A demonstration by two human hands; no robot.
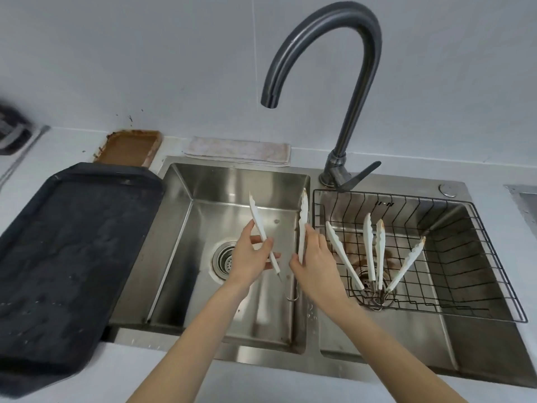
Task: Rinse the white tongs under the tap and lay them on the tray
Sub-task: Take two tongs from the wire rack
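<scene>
Over the left sink basin [180, 205], both hands work one pair of white tongs [302, 228], spread wide: the left hand [251, 257] pinches one arm in its fingers, the right hand [316, 258] curls round the other. In the right basin, a wire basket [479, 257] holds two more tongs [374, 251], stained. The dark tray [66, 242] sits on the bench, left of the sink, under no tongs. The tap [334, 68] arches above.

Over the left sink basin [186, 216], the left hand [250, 258] and right hand [315, 261] each grip one arm of the spread white tongs [302, 219]. The tap [334, 68] arches above. A dark tray [66, 242] lies on the desk [122, 370] to the left.
</scene>
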